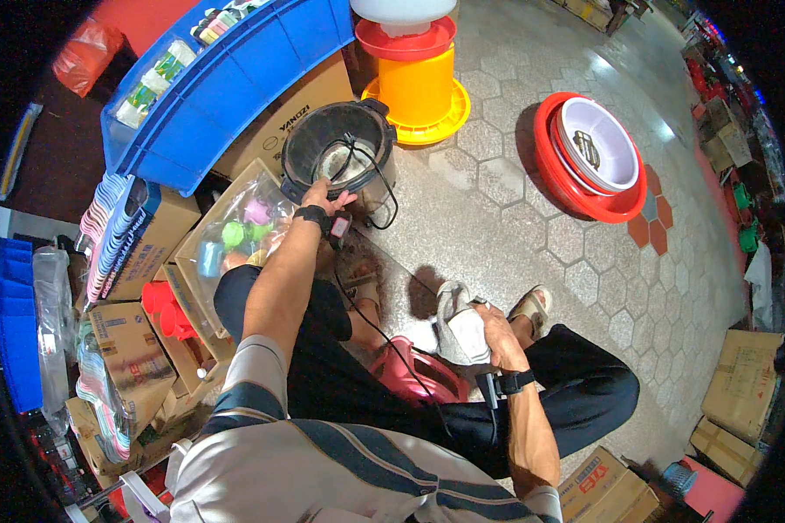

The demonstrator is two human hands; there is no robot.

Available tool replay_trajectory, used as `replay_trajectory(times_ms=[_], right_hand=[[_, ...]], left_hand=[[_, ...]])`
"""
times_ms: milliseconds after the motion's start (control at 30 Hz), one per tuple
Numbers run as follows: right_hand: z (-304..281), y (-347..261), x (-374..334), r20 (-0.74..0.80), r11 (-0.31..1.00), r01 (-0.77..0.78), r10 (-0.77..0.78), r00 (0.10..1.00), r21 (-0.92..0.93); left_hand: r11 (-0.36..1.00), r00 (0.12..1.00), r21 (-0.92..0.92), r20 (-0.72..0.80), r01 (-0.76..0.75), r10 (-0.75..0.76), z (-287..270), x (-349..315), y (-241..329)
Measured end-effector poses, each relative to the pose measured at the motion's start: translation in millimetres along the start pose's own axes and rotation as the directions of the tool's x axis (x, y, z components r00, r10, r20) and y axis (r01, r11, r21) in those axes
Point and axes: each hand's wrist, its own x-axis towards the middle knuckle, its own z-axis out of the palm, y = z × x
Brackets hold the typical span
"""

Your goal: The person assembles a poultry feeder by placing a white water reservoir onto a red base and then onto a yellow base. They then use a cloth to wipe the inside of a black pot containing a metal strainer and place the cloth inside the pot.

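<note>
A dark round pot [373,131] with side lugs, like the body of an electric cooker, stands on the floor ahead of me to the left. Inside it lies a black cord [358,148], part of which loops out over the right side. My left hand [324,197] grips the pot's near rim, some fingers over the edge. Low between my knees, my right hand [497,336] is closed on a crumpled white and grey cloth [464,336]. Below the cloth is a pink plastic thing with openings [419,373], partly hidden by my legs.
A yellow and red feeder-like container [416,91] stands beyond the pot. Nested red and white basins [615,144] sit on the floor at right. At left are a blue bin [227,96], a box of wrapped colourful items [244,218] and cartons [135,344]. More cartons [741,383] line the right.
</note>
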Motion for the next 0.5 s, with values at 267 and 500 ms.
replay_trajectory(times_ms=[267, 500], right_hand=[[-3.1, 6.9, 18.6, 0.013, 0.937, 0.048, -0.055, 0.998, 0.347], [-0.4, -8.0, 16.4, 0.031, 0.781, 0.071, -0.115, 0.993, 0.620]], left_hand=[[0.993, 0.993, 0.033, -0.039, -0.112, 0.113, 1.9, -32.9, -35.0], [0.786, 0.782, 0.556, 0.603, -0.270, -0.158, 35.8, -124.6, -100.8]])
